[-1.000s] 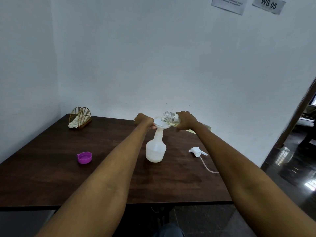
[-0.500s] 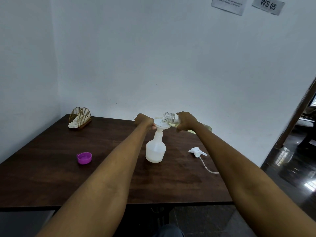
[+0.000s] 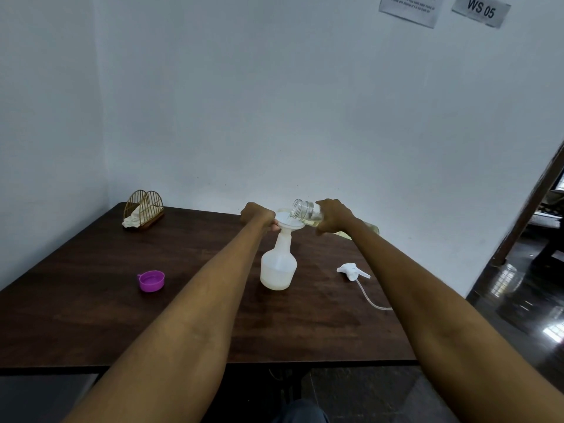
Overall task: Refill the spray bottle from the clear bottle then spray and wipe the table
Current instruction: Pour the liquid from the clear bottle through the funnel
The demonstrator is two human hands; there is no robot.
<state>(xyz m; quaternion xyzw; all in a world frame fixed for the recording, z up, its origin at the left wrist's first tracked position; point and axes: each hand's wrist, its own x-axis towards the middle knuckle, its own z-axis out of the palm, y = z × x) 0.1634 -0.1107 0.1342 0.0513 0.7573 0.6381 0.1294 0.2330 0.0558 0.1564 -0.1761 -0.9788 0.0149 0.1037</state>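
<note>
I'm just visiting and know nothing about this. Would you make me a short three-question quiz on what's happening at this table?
1. True or false: the spray bottle has its trigger head screwed on.
2. Which hand tilts the clear bottle over the funnel? A) left hand B) right hand
3. Fill in: the purple cap lies on the table to the ____ of the spray bottle.

Key:
1. False. The trigger head lies on the table, with its tube trailing.
2. B. The right hand holds it; the left hand steadies the funnel.
3. Left.
</note>
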